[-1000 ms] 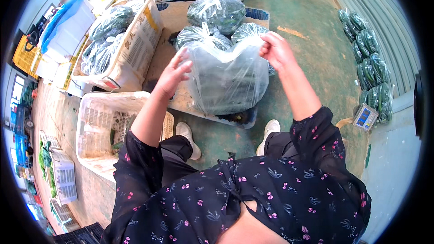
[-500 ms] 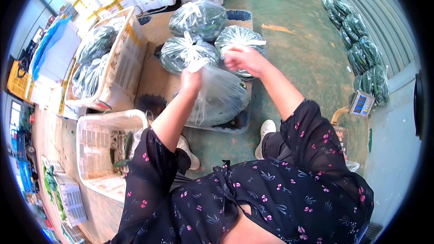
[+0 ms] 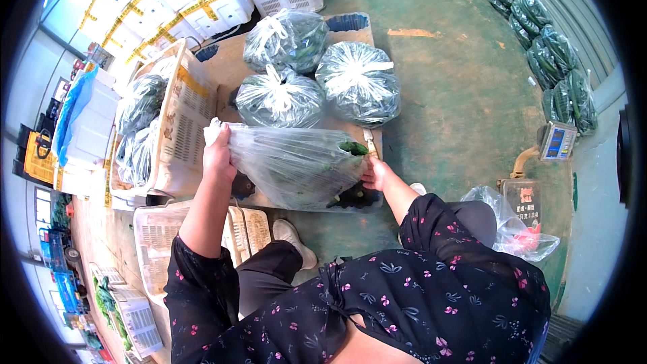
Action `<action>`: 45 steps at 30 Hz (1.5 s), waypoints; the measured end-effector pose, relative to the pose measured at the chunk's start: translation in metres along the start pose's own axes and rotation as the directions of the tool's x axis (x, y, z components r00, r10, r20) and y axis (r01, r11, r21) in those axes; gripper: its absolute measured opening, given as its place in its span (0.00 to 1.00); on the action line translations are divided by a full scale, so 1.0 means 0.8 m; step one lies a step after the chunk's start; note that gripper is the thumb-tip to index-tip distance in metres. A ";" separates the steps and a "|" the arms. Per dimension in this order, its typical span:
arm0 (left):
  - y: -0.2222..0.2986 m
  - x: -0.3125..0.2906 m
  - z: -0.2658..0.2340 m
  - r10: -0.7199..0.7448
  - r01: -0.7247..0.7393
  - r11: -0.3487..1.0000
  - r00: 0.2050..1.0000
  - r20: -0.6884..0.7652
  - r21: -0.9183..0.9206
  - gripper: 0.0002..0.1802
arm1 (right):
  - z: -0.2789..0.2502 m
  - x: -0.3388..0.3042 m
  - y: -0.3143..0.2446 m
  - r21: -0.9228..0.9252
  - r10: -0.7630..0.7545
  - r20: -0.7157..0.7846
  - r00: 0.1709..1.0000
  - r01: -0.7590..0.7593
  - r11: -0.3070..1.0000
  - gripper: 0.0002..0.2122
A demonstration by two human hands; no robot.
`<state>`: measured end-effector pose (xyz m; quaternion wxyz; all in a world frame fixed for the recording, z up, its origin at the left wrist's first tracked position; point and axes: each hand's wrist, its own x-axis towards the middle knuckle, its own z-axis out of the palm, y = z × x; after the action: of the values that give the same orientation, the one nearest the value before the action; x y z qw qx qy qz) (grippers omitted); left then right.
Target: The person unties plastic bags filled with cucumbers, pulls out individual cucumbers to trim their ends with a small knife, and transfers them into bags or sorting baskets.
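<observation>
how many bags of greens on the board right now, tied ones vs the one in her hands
Tied clear bags of greens resting on the board: 3
Untied clear bag of greens, gripped at its bunched end by the left hand and supported at its far end by the right hand: 1
Total: 4

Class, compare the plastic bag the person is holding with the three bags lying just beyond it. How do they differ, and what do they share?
The held bag is gripped at one end by the left hand, with the right hand at the other; the three tied bags rest untouched. The held bag lies stretched sideways and looks slack; the tied bags are rounded and knotted on top. All are clear plastic holding green produce.
</observation>
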<state>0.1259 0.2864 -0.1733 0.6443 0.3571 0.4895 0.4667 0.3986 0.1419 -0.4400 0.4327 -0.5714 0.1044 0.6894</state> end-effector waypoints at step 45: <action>0.148 0.079 -0.094 0.211 -0.242 0.961 0.954 -0.212 -0.132 0.19 | 0.133 -0.105 -0.128 -0.396 -0.462 0.372 0.805 0.588 0.705 0.07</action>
<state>0.0291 0.3833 -0.1034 0.5611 0.3119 0.4680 0.6073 0.3959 0.2316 -0.2959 0.4610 -0.5781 -0.2976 0.6039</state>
